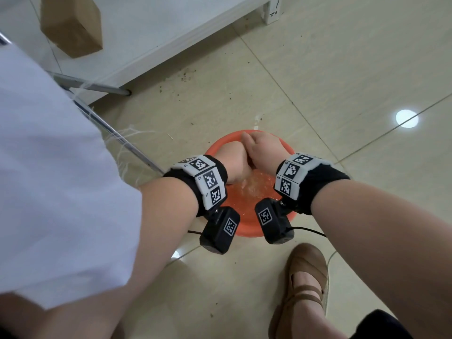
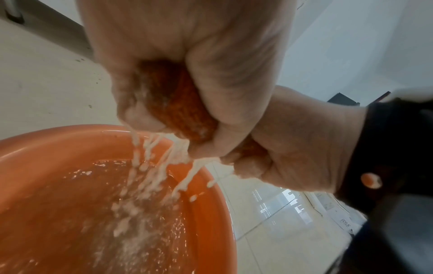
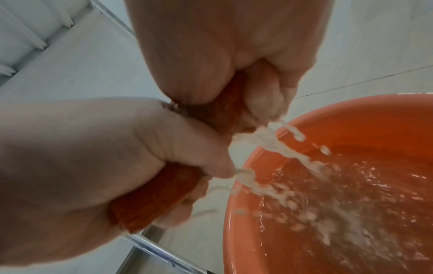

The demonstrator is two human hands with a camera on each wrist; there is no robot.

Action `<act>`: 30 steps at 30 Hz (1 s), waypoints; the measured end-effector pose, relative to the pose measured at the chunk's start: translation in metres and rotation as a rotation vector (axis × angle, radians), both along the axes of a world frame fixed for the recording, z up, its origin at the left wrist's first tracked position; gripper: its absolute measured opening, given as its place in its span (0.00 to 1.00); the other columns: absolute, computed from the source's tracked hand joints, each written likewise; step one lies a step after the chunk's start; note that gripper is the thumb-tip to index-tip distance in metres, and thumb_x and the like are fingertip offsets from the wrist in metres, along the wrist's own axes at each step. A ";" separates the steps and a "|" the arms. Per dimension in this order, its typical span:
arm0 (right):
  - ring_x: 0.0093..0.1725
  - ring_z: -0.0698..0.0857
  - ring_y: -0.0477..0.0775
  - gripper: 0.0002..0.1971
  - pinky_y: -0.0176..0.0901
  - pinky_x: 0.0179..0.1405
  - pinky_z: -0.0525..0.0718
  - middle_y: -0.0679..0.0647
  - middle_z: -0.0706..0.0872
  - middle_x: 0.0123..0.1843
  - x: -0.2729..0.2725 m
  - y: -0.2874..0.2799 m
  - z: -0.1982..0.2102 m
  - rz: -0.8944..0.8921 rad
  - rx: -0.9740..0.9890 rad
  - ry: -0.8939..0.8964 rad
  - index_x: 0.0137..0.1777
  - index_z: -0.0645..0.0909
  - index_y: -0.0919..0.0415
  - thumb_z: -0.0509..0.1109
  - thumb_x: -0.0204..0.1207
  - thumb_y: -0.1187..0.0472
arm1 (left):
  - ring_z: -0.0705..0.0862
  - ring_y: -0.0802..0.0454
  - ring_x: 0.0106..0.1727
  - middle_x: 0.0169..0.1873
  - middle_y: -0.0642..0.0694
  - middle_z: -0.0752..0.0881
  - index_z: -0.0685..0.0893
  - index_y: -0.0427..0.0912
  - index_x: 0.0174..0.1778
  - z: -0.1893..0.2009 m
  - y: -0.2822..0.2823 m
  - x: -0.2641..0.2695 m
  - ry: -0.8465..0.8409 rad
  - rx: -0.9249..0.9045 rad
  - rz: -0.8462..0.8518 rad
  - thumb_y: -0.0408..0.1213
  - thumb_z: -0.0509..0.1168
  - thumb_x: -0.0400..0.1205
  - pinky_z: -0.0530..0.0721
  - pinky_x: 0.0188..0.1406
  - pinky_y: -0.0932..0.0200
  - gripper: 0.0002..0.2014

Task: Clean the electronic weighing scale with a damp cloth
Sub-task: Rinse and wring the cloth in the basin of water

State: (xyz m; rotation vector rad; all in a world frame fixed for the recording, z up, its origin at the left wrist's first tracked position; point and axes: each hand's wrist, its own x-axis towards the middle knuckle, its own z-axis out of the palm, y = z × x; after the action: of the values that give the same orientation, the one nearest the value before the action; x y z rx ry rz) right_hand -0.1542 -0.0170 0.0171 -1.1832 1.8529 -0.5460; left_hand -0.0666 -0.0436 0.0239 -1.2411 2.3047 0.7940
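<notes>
both hands, left hand point(image 1: 233, 160) and right hand point(image 1: 264, 149), grip a wet orange cloth point(image 2: 180, 109) tight, fingers curled, above the orange basin point(image 1: 247, 225); water point(image 2: 150, 161) streams into the basin.

Beige tiled floor point(image 1: 330, 69) carried grit specks near a white shelf unit point(image 1: 156, 37). Brown cardboard box point(image 1: 72, 25) sat on its lower board. Tan strapped shoe point(image 1: 305, 277) stood beside a black cable point(image 1: 310, 231).
</notes>
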 end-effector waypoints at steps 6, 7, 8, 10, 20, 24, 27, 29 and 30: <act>0.52 0.83 0.63 0.21 0.48 0.52 0.78 0.66 0.86 0.50 0.001 -0.005 0.005 0.014 0.042 0.059 0.53 0.83 0.70 0.52 0.85 0.56 | 0.74 0.49 0.28 0.24 0.47 0.74 0.72 0.42 0.26 0.006 0.005 0.001 0.032 -0.029 0.085 0.29 0.57 0.78 0.70 0.24 0.56 0.14; 0.50 0.83 0.62 0.21 0.48 0.50 0.77 0.66 0.85 0.48 0.001 -0.005 0.008 0.021 0.041 0.060 0.50 0.82 0.71 0.52 0.85 0.56 | 0.76 0.46 0.31 0.27 0.47 0.76 0.75 0.41 0.30 0.011 0.006 0.001 0.051 -0.033 0.095 0.30 0.57 0.79 0.73 0.28 0.55 0.11; 0.47 0.81 0.61 0.20 0.47 0.47 0.75 0.65 0.84 0.45 0.000 -0.005 0.012 0.033 0.030 0.057 0.47 0.80 0.71 0.53 0.85 0.55 | 0.79 0.44 0.36 0.31 0.45 0.80 0.78 0.39 0.36 0.017 0.008 0.001 0.083 -0.046 0.096 0.30 0.58 0.79 0.75 0.32 0.53 0.08; 0.41 0.78 0.57 0.19 0.45 0.39 0.71 0.61 0.80 0.40 -0.003 -0.003 0.022 0.074 0.004 0.049 0.41 0.77 0.67 0.56 0.85 0.52 | 0.82 0.41 0.46 0.43 0.39 0.85 0.82 0.35 0.51 0.029 0.011 0.005 0.147 -0.055 0.103 0.32 0.61 0.80 0.77 0.40 0.52 0.08; 0.52 0.80 0.52 0.08 0.46 0.55 0.79 0.51 0.81 0.48 -0.031 0.032 0.098 0.091 0.014 0.045 0.55 0.82 0.56 0.65 0.79 0.58 | 0.74 0.45 0.64 0.62 0.40 0.72 0.76 0.50 0.67 0.074 0.037 0.022 0.310 0.038 0.265 0.38 0.69 0.75 0.72 0.64 0.57 0.23; 0.54 0.80 0.51 0.13 0.43 0.58 0.80 0.52 0.82 0.52 -0.037 0.047 0.143 0.100 0.003 0.065 0.60 0.83 0.57 0.67 0.76 0.64 | 0.82 0.46 0.53 0.50 0.45 0.84 0.84 0.48 0.58 0.110 0.061 0.019 0.429 -0.023 0.277 0.34 0.63 0.79 0.75 0.47 0.60 0.13; 0.57 0.81 0.53 0.17 0.42 0.61 0.80 0.54 0.82 0.56 -0.041 0.061 0.184 0.077 -0.057 0.113 0.64 0.81 0.56 0.69 0.74 0.65 | 0.82 0.42 0.56 0.55 0.41 0.86 0.81 0.43 0.62 0.151 0.078 0.014 0.451 -0.080 0.231 0.33 0.59 0.82 0.73 0.48 0.59 0.14; 0.57 0.80 0.54 0.21 0.39 0.56 0.77 0.54 0.80 0.55 -0.043 0.071 0.211 0.053 -0.114 0.166 0.68 0.78 0.55 0.70 0.74 0.64 | 0.82 0.40 0.56 0.55 0.38 0.86 0.81 0.39 0.60 0.181 0.088 0.012 0.482 -0.095 0.218 0.32 0.58 0.82 0.75 0.48 0.57 0.13; 0.58 0.81 0.56 0.23 0.40 0.56 0.77 0.54 0.80 0.54 -0.043 0.075 0.225 0.037 -0.151 0.183 0.70 0.76 0.56 0.70 0.74 0.63 | 0.83 0.39 0.55 0.54 0.37 0.86 0.82 0.38 0.59 0.195 0.091 0.012 0.498 -0.092 0.227 0.32 0.57 0.82 0.76 0.47 0.56 0.13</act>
State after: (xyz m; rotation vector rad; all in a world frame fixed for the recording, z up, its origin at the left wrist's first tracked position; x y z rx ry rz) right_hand -0.1969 0.0580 0.2421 -1.4052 1.9666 -0.5812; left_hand -0.0550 0.0477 0.2189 -1.5016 2.6357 1.2025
